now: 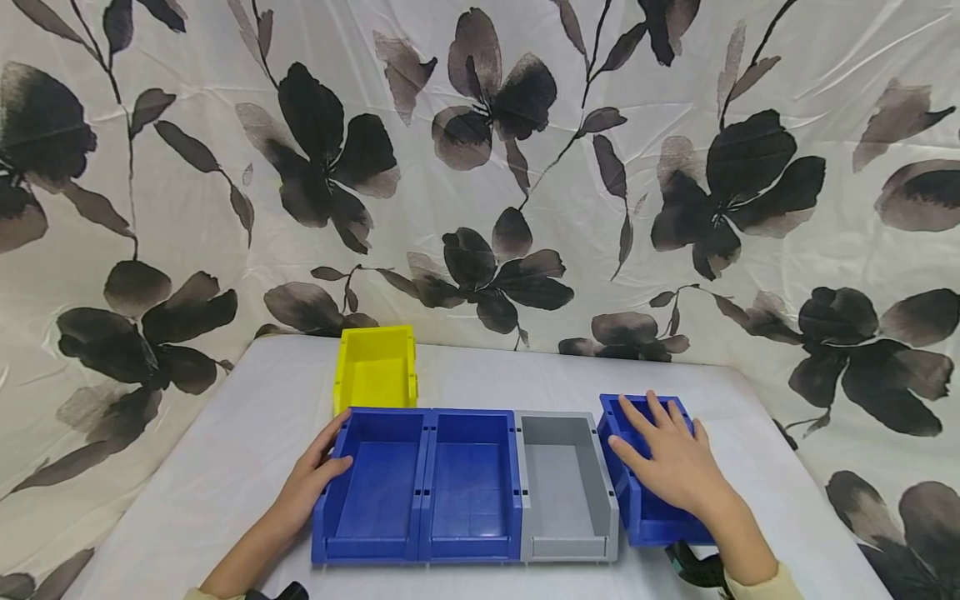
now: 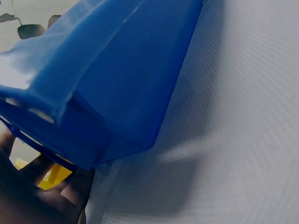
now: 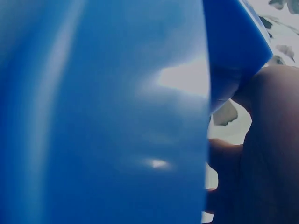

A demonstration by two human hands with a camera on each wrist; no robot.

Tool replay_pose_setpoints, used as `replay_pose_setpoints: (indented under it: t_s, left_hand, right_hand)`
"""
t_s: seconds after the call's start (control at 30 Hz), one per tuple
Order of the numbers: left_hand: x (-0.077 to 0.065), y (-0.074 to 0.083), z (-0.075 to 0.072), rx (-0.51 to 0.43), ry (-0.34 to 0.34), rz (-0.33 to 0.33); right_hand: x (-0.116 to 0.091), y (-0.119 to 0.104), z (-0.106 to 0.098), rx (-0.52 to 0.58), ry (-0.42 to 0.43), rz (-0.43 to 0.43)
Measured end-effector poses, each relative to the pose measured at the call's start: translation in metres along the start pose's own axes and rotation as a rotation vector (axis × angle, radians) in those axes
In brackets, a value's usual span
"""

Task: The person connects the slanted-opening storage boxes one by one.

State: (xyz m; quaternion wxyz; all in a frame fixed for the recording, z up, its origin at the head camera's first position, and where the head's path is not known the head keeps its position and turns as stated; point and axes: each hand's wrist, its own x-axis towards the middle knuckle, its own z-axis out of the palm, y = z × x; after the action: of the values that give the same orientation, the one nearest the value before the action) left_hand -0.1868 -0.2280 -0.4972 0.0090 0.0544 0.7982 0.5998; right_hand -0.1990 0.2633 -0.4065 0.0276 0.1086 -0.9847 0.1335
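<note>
Two blue bins and a grey bin (image 1: pixel 570 547) stand side by side in a row. At the back left corner of the leftmost blue bin (image 1: pixel 367 550), my left hand (image 1: pixel 303 483) grips it, thumb over the side wall and fingers around the rear. The middle blue bin (image 1: pixel 471 550) stands between that one and the grey bin. My right hand (image 1: pixel 675 467) lies spread over a separate blue bin (image 1: pixel 652 529), fingers fairly straight towards its back rim and thumb near its left wall. That bin is slightly angled, close beside the grey one.
A yellow bin (image 1: pixel 377 367) stands behind the leftmost blue bin, partly hidden by it. All the bins are on a white-covered table (image 1: pixel 487 375). A flower-patterned cloth (image 1: pixel 600 208) hangs behind the table.
</note>
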Motion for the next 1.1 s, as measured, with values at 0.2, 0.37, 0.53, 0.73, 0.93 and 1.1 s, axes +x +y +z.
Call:
replay_pose_setpoints:
  t_s: [0.2,0.37,0.53,0.73,0.93,1.1]
  left_hand:
    - [0.000,0.001,0.000,0.001,-0.003,0.001]
    - [0.000,0.001,0.000,0.001,-0.005,-0.003]
    - [0.000,0.002,0.000,0.010,0.000,-0.009]
    - [0.000,0.001,0.001,0.009,0.003,-0.007]
    - [0.000,0.001,0.001,0.006,0.005,-0.007]
    - [-0.001,0.001,0.000,0.002,0.002,-0.011]
  right_hand:
    - [0.000,-0.003,0.002,0.002,-0.004,0.002]
    - [0.001,-0.005,0.004,-0.006,0.006,-0.006]
    - [0.001,-0.007,0.005,0.002,0.012,-0.035]
    - [0.001,-0.010,0.003,0.000,0.003,-0.046]
    - [0.001,-0.010,0.004,0.006,0.005,-0.047]
    - [0.001,-0.011,0.005,0.012,0.010,-0.039]
